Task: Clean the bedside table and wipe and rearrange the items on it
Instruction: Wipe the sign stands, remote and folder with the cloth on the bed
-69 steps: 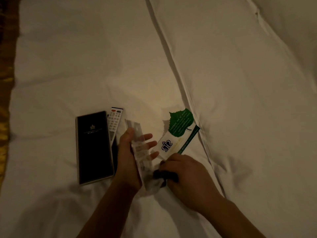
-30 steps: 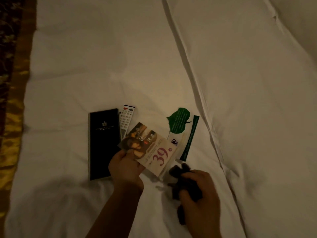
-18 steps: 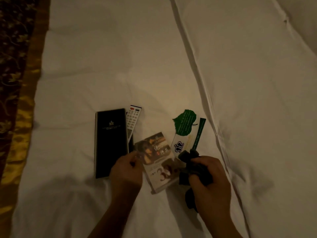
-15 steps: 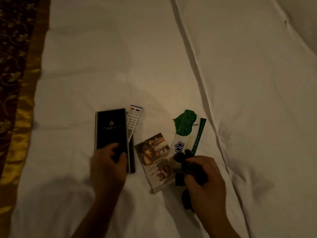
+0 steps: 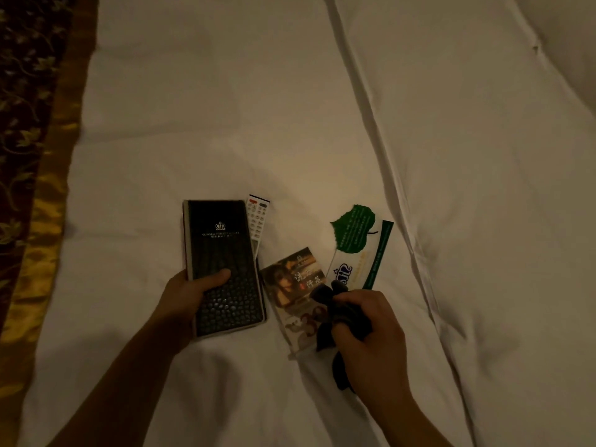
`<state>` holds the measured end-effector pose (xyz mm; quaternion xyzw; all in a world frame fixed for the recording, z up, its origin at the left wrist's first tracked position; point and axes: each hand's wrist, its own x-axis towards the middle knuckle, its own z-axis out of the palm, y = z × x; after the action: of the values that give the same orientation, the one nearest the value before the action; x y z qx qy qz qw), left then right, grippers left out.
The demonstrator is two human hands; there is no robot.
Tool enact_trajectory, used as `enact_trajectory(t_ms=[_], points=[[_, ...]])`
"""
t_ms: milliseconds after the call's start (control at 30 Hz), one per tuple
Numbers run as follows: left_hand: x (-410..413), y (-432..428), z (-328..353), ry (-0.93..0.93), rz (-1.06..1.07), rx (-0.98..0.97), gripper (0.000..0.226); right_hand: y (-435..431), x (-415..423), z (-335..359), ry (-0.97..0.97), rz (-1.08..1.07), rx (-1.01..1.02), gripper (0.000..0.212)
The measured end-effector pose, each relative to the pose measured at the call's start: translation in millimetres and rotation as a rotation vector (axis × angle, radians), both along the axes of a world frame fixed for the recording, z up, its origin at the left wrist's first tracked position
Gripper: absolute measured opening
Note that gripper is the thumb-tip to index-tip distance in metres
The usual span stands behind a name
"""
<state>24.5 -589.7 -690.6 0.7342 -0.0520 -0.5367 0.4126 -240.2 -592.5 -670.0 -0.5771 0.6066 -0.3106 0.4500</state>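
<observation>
Several bedside items lie on a white bed. My left hand grips the lower left edge of a black textured folder with a crown logo, thumb on its cover. A white remote control pokes out from under the folder's right side. My right hand is closed around a dark cloth, which rests over the lower part of a printed card marked "39". Beyond them lie a green leaf-shaped card and a white and green card.
The white duvet fills most of the view, with a raised seam running diagonally on the right. A dark floral and gold bed runner borders the left edge.
My left hand laid the "39" card down on the bed and moved left to take hold of the black folder. My right hand with the cloth came onto the card.
</observation>
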Motion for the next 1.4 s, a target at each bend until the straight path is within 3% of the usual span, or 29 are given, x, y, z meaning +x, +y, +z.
enact_trajectory(t_ms=[133,233,333,467,633,700,867,1000,1067,1267,1400], points=[[-9,14,16,-0.030,0.058,-0.123,0.061,-4,0,10,0.012,0.009,-0.016,0.045],[-14,24,32,-0.121,0.083,-0.206,0.050,-9,8,27,-0.017,0.048,-0.054,0.043],[-34,22,47,-0.153,0.000,-0.273,0.036,-8,31,50,-0.098,0.214,-0.142,0.039],[-62,20,59,-0.235,-0.197,-0.297,0.047,-26,56,58,0.073,0.439,-0.292,0.036],[-80,32,52,-0.155,-0.207,-0.225,0.054,-75,49,48,0.245,0.195,-0.297,0.034],[-86,33,51,-0.182,-0.246,-0.186,0.053,-76,52,47,0.247,0.192,-0.328,0.034],[-81,31,46,-0.289,-0.277,-0.192,0.034,-52,47,50,0.214,0.542,-0.374,0.038],[-76,32,44,-0.276,-0.302,-0.164,0.014,-75,28,44,0.313,0.250,-0.321,0.033],[-80,30,43,-0.274,-0.248,-0.159,0.027,-71,33,47,0.334,0.256,-0.330,0.034],[-90,21,48,-0.145,-0.065,-0.022,0.075,-21,31,56,0.319,0.645,-0.361,0.034],[-85,18,47,-0.126,-0.022,-0.095,0.075,-5,15,49,0.327,0.771,-0.395,0.032]])
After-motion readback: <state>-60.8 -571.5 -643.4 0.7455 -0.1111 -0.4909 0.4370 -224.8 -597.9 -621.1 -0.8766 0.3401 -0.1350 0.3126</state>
